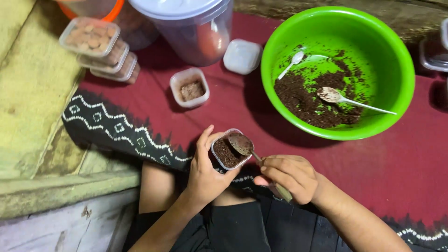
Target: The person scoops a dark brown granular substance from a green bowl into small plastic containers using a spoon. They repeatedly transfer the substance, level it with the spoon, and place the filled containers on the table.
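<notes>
Above the lap, small clear cup [227,153], probably crumb-filled.

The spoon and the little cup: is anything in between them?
Nothing visible. The right hand holds the spoon with its bowl right over the open small cup of dark crumbs, held by the left hand.

Support: dark red cloth [396,168] with black-and-white patterned border, spread flat. On it: green bowl [396,56] at upper right; clear jar [196,32] at top centre, white lid [241,56] just beside it; open tub [189,87] of brown crumbs; stack of tubs [100,49] at upper left, at cloth edge.
</notes>
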